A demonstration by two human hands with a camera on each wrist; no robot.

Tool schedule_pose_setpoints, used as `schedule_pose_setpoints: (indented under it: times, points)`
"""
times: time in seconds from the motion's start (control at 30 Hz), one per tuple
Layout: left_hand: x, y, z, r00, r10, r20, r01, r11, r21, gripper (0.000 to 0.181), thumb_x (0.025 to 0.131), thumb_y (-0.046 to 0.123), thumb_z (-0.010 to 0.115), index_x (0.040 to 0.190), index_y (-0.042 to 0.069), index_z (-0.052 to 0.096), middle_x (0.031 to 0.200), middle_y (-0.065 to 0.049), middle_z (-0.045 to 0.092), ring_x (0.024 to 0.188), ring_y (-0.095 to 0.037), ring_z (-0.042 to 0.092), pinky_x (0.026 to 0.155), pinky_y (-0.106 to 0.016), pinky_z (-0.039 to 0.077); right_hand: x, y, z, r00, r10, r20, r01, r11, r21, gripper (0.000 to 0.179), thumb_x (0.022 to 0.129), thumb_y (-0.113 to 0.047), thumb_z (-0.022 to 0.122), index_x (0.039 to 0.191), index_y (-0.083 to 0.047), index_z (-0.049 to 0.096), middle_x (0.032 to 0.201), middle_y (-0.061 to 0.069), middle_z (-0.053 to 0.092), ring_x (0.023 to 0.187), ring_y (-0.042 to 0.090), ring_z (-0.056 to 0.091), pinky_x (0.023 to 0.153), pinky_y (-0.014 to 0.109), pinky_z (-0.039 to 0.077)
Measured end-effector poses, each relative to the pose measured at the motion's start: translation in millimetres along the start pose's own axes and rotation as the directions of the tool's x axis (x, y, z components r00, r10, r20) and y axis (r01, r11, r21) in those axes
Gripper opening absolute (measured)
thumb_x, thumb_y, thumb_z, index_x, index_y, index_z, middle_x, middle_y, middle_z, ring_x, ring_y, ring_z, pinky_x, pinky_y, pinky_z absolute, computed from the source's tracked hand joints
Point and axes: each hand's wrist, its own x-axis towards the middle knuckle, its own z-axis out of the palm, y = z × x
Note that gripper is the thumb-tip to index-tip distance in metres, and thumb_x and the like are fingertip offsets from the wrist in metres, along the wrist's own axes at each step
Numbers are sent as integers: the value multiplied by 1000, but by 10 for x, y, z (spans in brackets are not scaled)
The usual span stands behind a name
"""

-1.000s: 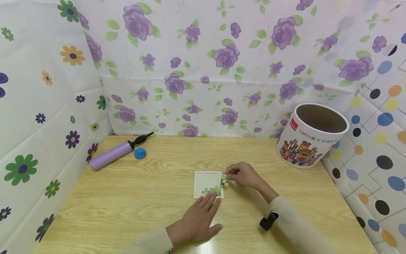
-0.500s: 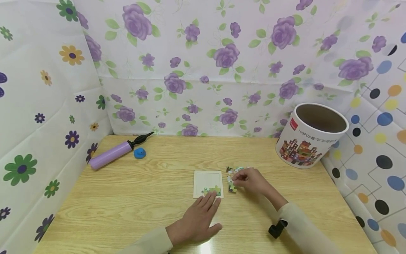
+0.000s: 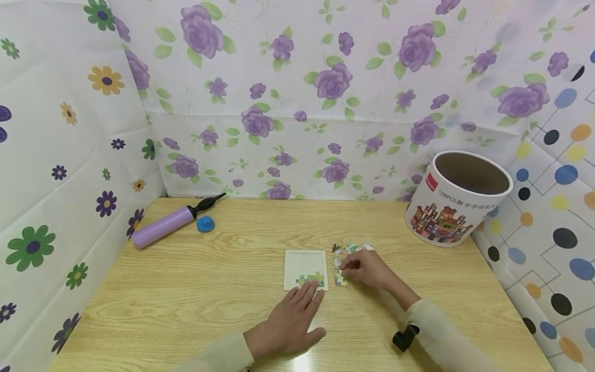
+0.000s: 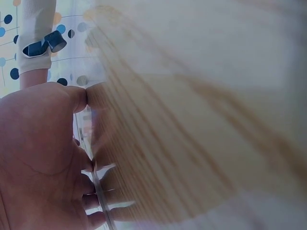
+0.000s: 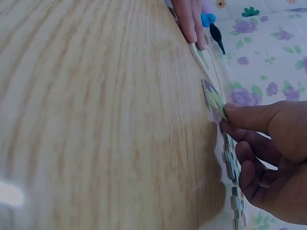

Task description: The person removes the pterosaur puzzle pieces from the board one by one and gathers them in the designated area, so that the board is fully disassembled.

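A square white puzzle frame (image 3: 297,261) lies flat on the table, with several joined green jigsaw pieces (image 3: 304,279) in its lower right part. My left hand (image 3: 292,321) rests with straight fingers on those pieces and the frame's lower edge. Just right of the frame, my right hand (image 3: 369,268) pinches a green and yellow puzzle piece (image 5: 213,97) between thumb and index finger, tilted in the right wrist view. More loose puzzle pieces (image 3: 351,249) lie around it, partly hidden by this hand. In the left wrist view my left hand (image 4: 41,153) hides what it presses on.
A large white printed bucket (image 3: 453,201) stands at the back right. At the back left lie a purple hand pump (image 3: 165,226) and a small blue toy duck (image 3: 205,223). Patterned cloth walls (image 3: 279,103) border the wooden table (image 3: 209,294).
My right hand has moved right with the puzzle piece, from the frame's right edge to beside the loose pieces, then slightly nearer the front. My left hand stays in place.
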Motion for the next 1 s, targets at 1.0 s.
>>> schedule_pose_setpoints:
  times: [1.0]
  points:
    - [2, 30, -37, 1000, 11, -9, -11, 999, 39, 77, 107, 57, 35, 160, 2, 30, 167, -15, 26, 154, -35, 25, 119, -50, 31, 74, -171, 8, 994, -108, -28, 107, 994, -31, 10, 89, -14, 80, 99, -12, 79, 85, -12, 71, 79, 3, 65, 74, 26, 55]
